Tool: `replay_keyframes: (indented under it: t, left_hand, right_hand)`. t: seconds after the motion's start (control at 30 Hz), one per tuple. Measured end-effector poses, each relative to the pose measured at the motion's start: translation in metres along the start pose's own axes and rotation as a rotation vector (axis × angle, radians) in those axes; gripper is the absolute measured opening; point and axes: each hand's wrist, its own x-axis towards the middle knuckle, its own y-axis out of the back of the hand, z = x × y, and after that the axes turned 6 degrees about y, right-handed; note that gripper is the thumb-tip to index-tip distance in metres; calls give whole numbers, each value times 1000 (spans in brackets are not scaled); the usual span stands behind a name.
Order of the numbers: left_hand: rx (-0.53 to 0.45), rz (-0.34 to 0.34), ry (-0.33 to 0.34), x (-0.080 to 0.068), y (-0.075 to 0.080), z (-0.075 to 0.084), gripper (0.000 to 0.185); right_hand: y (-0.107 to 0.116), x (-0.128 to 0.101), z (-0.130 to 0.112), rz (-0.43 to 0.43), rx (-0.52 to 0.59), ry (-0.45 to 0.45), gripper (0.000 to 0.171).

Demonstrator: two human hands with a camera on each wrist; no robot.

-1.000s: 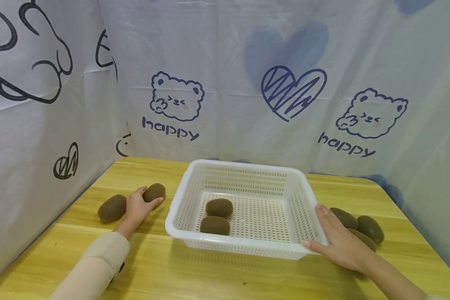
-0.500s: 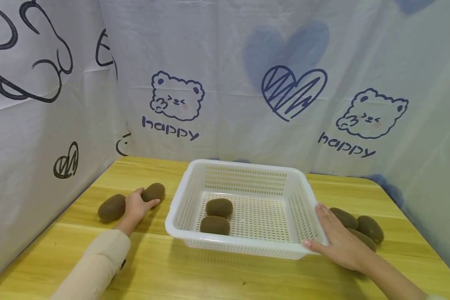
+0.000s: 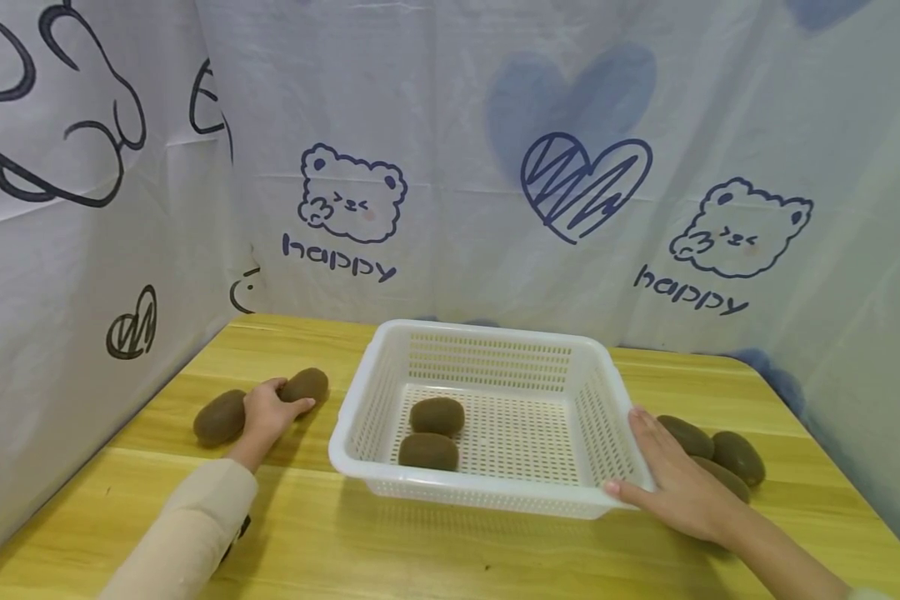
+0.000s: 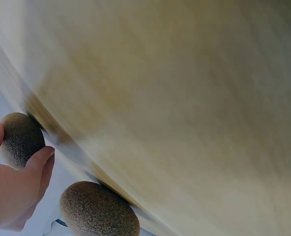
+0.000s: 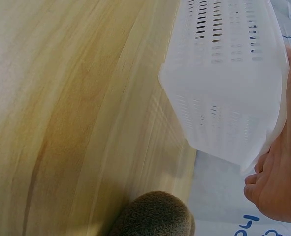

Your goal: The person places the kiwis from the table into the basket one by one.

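At the left of the head view, my left hand [image 3: 266,410] grips a brown fuzzy kiwi [image 3: 304,385]. The left wrist view shows thumb and fingers on opposite sides of that fruit, close to the tabletop. Just left of this hand lies a second kiwi [image 3: 220,418]. A white perforated plastic basket [image 3: 495,492] stands in the middle, with two kiwis [image 3: 437,417] inside near its left wall. My right hand [image 3: 678,483] holds the basket's right rim near the front corner, thumb over the edge. In the right wrist view, some fingertips [image 5: 253,184] curl below the rim.
Several more kiwis [image 3: 738,457] lie together right of the basket, partly hidden behind my right hand. The yellow wood-grain table [image 3: 420,558] ends at the back and left against a white printed cloth [image 3: 457,208].
My left hand has shifted slightly left, and the kiwi in it has moved only a little. The right hand and the basket stay put.
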Motion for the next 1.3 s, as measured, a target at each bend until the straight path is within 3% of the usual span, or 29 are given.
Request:
replay_keyframes:
  t: [0.5, 0.8, 1.0, 1.3]
  left_hand:
    - [-19, -6, -21, -4, 2, 8, 61]
    - [-93, 4, -66, -15, 15, 24, 61]
    - [-85, 34, -92, -19, 22, 32, 60]
    - [-111, -10, -114, -29, 29, 36, 62]
  right_hand:
    - [1, -1, 0, -5, -88, 3, 97]
    - [5, 1, -4, -34, -129, 11, 98]
    - [6, 2, -6, -55, -148, 2, 99]
    - [7, 2, -7, -73, -147, 6, 99]
